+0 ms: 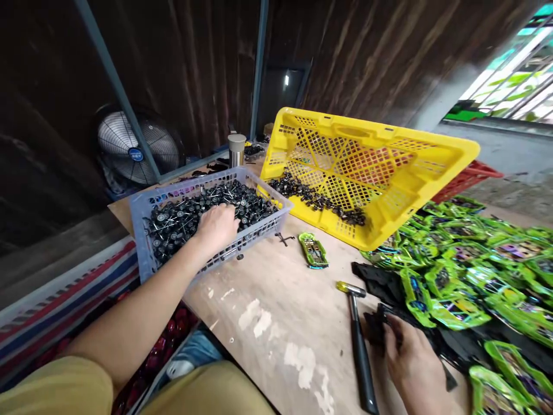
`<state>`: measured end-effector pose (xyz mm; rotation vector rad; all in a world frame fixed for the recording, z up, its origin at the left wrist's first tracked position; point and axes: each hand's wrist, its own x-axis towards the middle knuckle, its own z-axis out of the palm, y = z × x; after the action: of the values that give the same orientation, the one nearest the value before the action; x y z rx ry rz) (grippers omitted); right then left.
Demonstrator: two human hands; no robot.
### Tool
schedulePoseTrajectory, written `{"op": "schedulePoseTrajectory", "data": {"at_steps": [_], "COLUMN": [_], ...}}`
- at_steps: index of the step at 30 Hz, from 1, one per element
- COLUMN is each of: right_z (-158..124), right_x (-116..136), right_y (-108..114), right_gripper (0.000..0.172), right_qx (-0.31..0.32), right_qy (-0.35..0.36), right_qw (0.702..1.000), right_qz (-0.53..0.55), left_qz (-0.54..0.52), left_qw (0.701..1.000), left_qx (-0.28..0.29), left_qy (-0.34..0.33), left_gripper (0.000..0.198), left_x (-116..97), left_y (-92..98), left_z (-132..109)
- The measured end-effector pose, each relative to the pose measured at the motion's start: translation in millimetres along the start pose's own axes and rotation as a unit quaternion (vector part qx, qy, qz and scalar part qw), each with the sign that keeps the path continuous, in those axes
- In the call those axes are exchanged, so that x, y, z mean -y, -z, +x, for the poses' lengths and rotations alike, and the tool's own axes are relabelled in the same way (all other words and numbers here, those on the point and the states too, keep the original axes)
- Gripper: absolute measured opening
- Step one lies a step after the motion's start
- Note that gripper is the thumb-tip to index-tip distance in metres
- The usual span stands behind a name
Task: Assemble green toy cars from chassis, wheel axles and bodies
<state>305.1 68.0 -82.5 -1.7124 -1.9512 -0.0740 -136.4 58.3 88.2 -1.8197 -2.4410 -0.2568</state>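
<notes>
My left hand (pixel 219 226) reaches over the rim of a pale translucent basket (pixel 140 248), into a heap of small black wheels on metal axles (pixel 181 216). Its fingers curl down among the wheels, and the fingertips are hidden, so I cannot make out what they grip. At the lower right, my right hand (pixel 412 351) is closed on a black plastic part (pixel 378 324), thumb and fingers around its near end. Just left of that hand lies a hammer (pixel 360 346) with a black handle and a yellow-tipped head. One green toy car body (pixel 313 251) lies alone in mid-table.
A yellow crate (pixel 432 167) leans tilted at the back, small dark parts (pixel 319 199) along its lower side. Many green car bodies (pixel 458 248) are heaped on the right, over black sheeting or parts. Behind stand a steel cup (pixel 237 151) and a fan (pixel 136 147).
</notes>
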Motion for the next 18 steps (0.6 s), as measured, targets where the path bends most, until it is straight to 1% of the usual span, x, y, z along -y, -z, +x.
{"op": "schedulePoseTrajectory", "data": {"at_steps": [1,2,3,4,5,7,8,9,11,12,13,15,16,18], "right_z": [-1,-1,0,0,1,2,1,1,-2,-4,-6,-9,-10,-13], "right_x": [0,0,-1,-1,-1,0,1,2,1,-2,-6,-16,-22,-31], "right_y": [0,0,1,2,3,5,6,7,10,12,16,26,33,48], "right_gripper": [0.04,0.041,0.042,0.043,0.044,0.042,0.038,0.033,0.026,0.025,0.026,0.028,0.029,0.03], "right_qx": [-0.011,-0.019,-0.019,-0.01,0.005,0.045,0.065,0.081,0.095,0.09,0.078,0.036,0.014,-0.027], "right_qy": [0.005,0.009,0.012,0.012,0.008,-0.008,-0.018,-0.027,-0.034,-0.035,-0.034,-0.035,-0.044,-0.093], "right_qw": [1.0,1.0,1.0,1.0,0.999,0.995,0.991,0.987,0.987,0.989,0.992,0.999,0.998,0.988], "right_qz": [0.006,0.01,0.007,-0.007,-0.031,-0.092,-0.118,-0.133,-0.128,-0.113,-0.089,-0.013,0.032,0.124], "left_qz": [0.007,0.004,-0.01,-0.035,-0.064,-0.117,-0.126,-0.129,-0.127,-0.124,-0.12,-0.108,-0.102,-0.088], "left_qw": [1.0,1.0,0.999,0.996,0.99,0.975,0.971,0.968,0.969,0.972,0.974,0.977,0.978,0.976], "left_qx": [-0.006,-0.017,-0.026,-0.031,-0.024,0.013,0.037,0.048,0.053,0.054,0.056,0.069,0.074,0.089], "left_qy": [-0.004,-0.019,-0.045,-0.082,-0.123,-0.187,-0.201,-0.21,-0.203,-0.194,-0.184,-0.171,-0.169,-0.177], "left_gripper": [0.023,0.023,0.023,0.023,0.023,0.023,0.024,0.024,0.024,0.025,0.026,0.032,0.035,0.036], "left_x": [-3,-11,-23,-38,-58,-103,-128,-151,-192,-207,-220,-234,-237,-239], "left_y": [-1.1,-3.6,-7.6,-13.0,-20.0,-37.7,-47.8,-58.0,-77.4,-85.8,-93.2,-106.1,-112.1,-124.2], "left_z": [-5,-9,-13,-14,-14,-4,5,18,51,70,89,123,137,158]}}
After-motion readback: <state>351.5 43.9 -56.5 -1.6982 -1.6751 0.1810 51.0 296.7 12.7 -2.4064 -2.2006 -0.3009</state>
